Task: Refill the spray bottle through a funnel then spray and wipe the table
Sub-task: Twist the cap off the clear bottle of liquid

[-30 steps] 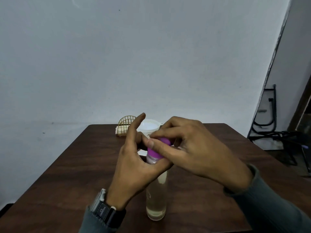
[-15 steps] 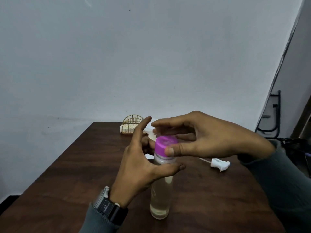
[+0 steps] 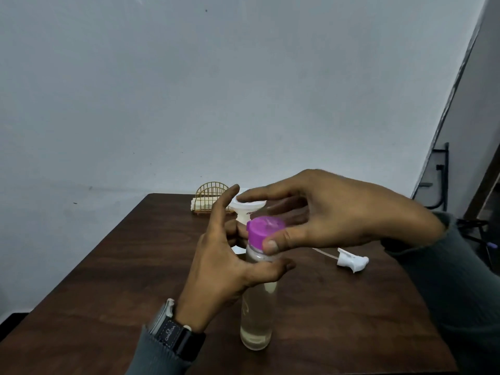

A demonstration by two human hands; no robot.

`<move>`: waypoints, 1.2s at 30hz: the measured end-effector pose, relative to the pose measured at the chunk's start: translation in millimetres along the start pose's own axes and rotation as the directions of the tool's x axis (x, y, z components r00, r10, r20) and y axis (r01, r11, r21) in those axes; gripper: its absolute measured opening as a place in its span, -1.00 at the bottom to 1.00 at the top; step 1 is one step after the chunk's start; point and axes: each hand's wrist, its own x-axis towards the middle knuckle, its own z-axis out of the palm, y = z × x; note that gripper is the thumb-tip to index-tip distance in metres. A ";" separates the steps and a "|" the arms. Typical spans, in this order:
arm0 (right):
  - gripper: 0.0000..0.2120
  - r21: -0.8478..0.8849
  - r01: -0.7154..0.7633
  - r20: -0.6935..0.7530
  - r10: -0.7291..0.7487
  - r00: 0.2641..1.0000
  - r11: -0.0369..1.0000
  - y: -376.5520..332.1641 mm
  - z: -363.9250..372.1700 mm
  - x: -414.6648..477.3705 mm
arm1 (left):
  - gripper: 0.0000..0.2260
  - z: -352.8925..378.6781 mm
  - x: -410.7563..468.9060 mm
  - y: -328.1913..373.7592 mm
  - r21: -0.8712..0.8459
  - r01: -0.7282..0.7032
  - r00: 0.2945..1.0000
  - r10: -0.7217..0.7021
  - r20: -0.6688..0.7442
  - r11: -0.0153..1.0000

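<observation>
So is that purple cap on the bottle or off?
On: the purple cap sits atop the clear bottle, pinched by the right hand; how tight, cannot tell.

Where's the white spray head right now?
Head view: the white spray head lies detached on the table, right of the purple-capped bottle, close beside the wrist of the right hand.

The dark watch strap on the left wrist carries the only legible brand, "OMEGA", in pale capitals beneath a small Ω sign. A faint pale mark on the clear bottle is too dim to read.
</observation>
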 end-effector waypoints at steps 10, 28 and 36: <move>-0.45 -0.179 -0.006 0.072 0.019 0.997 0.984 -3.4 2.6 1.9 | 0.17 0.8 -1.3 -1.7 -0.006 -0.007 1.000 0.007 -0.009 1.000; -0.42 0.029 0.013 0.116 -0.016 0.993 0.999 2.3 -0.4 6.0 | 0.16 -0.6 -1.4 -1.9 -0.014 -0.004 1.000 0.003 -0.024 1.000; -0.69 -0.151 -0.036 -0.059 0.028 0.998 0.988 -3.9 1.7 5.8 | 0.17 -0.8 -0.1 -4.8 0.008 -0.018 1.000 0.018 0.009 1.000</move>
